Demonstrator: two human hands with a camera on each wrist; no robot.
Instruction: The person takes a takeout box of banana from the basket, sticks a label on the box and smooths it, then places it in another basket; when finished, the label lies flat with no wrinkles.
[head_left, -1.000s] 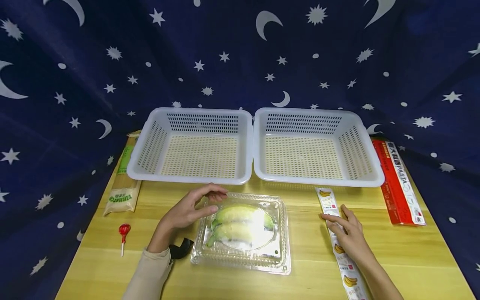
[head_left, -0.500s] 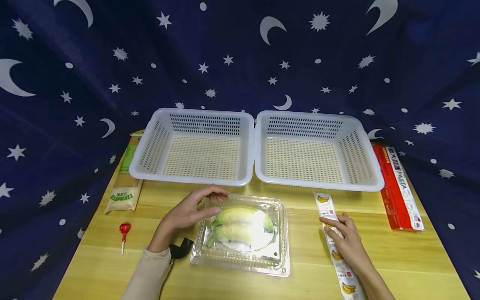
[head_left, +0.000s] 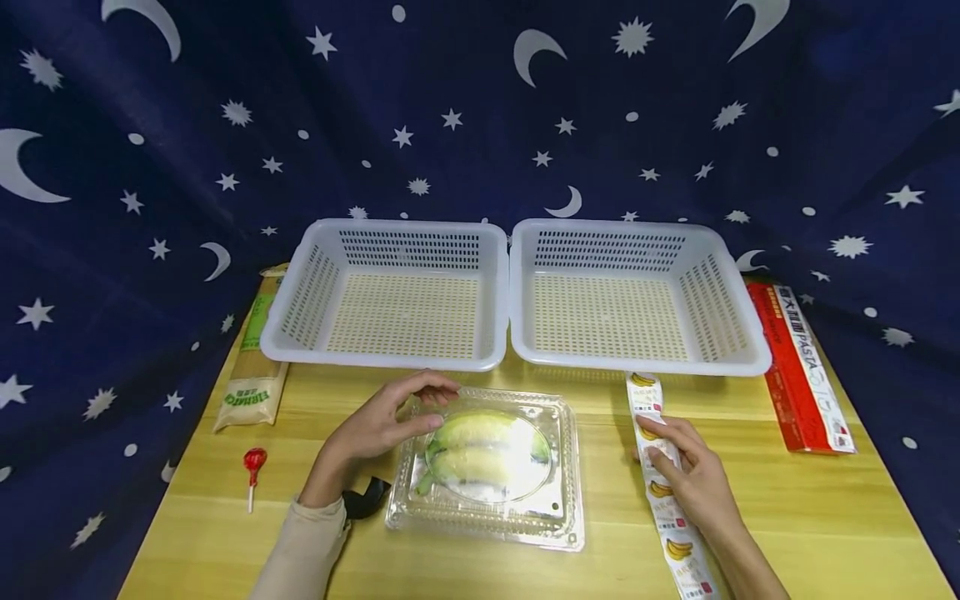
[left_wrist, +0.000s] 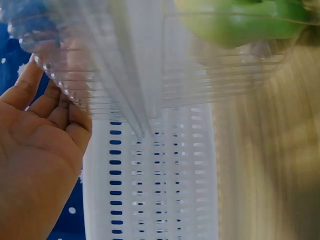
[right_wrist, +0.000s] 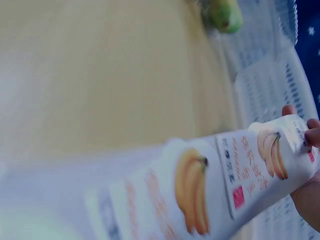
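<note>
A clear plastic clamshell box point(head_left: 558, 500) with bananas point(head_left: 468, 454) inside lies in front of the baskets. My left hand point(head_left: 375, 425) is at its left side, thumb over the lid and fingers loosely bent; in the left wrist view the fingertips are right at the box's ridged edge. To the right of the box, my right hand point(head_left: 697, 479) pinches a long strip of banana-printed stickers point(head_left: 678, 546), thumb on top and fingers partly hidden underneath. The right wrist view shows the sticker strip point(right_wrist: 240, 175) running from those fingers toward the camera.
Two white perforated baskets point(head_left: 382, 362) point(head_left: 645, 367) stand side by side behind the box. A noodle packet point(head_left: 251, 375) and a red lollipop point(head_left: 255, 460) lie at the left. At the right is a red pasta packet point(head_left: 798, 375). A star-patterned cloth point(head_left: 480, 92) hangs behind.
My right hand has gone from fingers spread over the sticker strip to pinching it. The strip has shifted a little left and away from me. My left hand stays at the box.
</note>
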